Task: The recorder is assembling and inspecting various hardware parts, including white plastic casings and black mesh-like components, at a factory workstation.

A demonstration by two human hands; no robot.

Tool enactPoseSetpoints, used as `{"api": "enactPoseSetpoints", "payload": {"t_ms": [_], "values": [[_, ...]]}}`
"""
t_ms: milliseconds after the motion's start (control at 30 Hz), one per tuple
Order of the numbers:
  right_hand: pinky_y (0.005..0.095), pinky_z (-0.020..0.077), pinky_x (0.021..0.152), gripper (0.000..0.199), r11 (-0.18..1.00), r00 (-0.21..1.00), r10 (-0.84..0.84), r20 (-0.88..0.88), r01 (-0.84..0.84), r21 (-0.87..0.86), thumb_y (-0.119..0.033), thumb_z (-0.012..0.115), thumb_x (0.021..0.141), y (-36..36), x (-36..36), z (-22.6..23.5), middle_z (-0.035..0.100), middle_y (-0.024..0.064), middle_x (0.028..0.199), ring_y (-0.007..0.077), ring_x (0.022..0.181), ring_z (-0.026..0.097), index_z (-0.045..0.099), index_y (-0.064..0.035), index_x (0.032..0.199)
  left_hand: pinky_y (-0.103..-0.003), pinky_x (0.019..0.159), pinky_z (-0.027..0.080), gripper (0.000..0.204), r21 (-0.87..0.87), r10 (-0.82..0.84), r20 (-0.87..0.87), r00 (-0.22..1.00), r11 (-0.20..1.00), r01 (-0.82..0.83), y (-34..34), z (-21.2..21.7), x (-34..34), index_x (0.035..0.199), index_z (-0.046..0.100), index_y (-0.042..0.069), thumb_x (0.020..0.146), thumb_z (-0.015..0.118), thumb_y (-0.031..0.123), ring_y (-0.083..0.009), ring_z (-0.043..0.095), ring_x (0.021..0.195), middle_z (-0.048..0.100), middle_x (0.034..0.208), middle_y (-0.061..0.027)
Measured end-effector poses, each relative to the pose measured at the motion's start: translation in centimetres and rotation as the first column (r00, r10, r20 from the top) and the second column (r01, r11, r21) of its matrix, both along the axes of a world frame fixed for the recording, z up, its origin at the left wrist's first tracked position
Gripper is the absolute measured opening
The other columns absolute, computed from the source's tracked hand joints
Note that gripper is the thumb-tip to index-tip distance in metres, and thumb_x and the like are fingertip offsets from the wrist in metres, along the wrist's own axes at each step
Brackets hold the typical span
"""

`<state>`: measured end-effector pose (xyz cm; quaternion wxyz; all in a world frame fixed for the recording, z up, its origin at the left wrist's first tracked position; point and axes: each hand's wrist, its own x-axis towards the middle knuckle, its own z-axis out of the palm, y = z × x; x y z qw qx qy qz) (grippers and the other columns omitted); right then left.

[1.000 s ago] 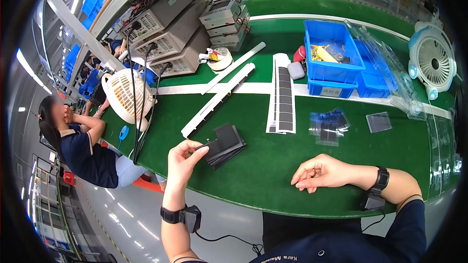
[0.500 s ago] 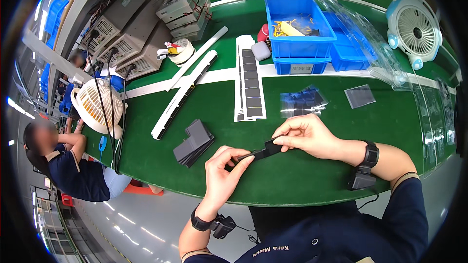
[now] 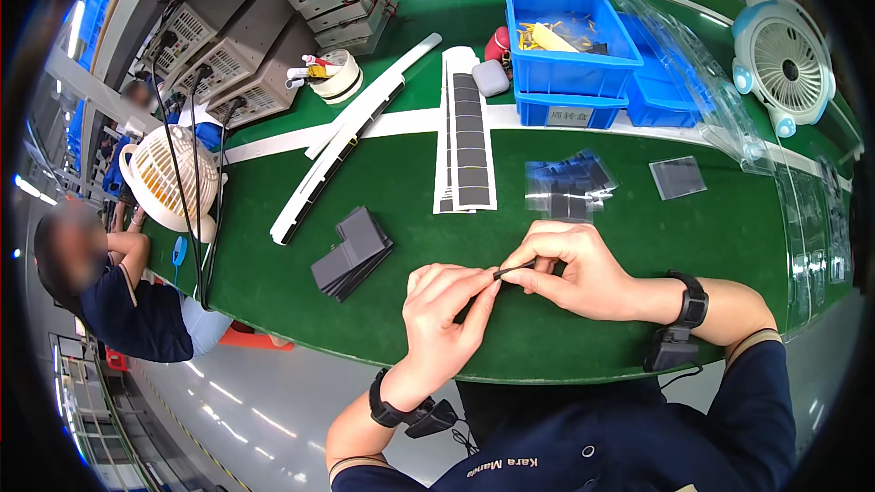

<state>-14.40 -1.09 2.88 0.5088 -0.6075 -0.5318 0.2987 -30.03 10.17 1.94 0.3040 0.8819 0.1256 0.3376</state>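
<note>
The left hand (image 3: 444, 312) and right hand (image 3: 576, 269) are together pinching a thin black piece (image 3: 516, 270). A black stack (image 3: 355, 251) is lying at their nine o'clock.

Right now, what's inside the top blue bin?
Inside the top blue bin are thin yellow pieces, a pale yellow block and a dark thing. Whatever lies beneath them, or low behind the bin's near side, is hidden.
</note>
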Motion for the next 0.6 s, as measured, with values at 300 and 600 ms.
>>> {"api": "enactPoseSetpoints", "payload": {"t_ms": [300, 600], "values": [[0.0244, 0.0409, 0.047, 0.007, 0.997, 0.999, -0.039, 0.025, 0.037, 0.068, -0.007, 0.068, 0.079, -0.2, -0.3, -0.6, 0.056, 0.0040, 0.070, 0.0095, 0.052, 0.053, 0.066, -0.0033, 0.085, -0.033, 0.075, 0.041, 0.015, 0.325, 0.073, 0.070, 0.995, 0.941, -0.092, -0.8, -0.5, 0.0, 0.080, 0.066, 0.006, 0.067, 0.074, 0.003, -0.0173, 0.059, 0.068, 0.064, 0.077, -0.0016], [0.0187, 0.0456, 0.056, 0.022, 0.997, 0.959, -0.004, -0.283, -0.017, -0.072, -0.003, 0.066, 0.082, -0.5, 0.9, -1.3, 0.063, 0.0049, 0.084, 0.0064, 0.064, 0.061, 0.062, -0.0013, 0.104, -0.035, 0.080, 0.043, 0.060, 0.146, 0.153, -0.023, 0.988, 0.978, -0.148, 0.4, -0.2, -0.3, 0.117, 0.057, 0.002, 0.062, 0.080, 0.013, -0.0226, 0.057, 0.088, 0.062, 0.101, -0.0113]]}}
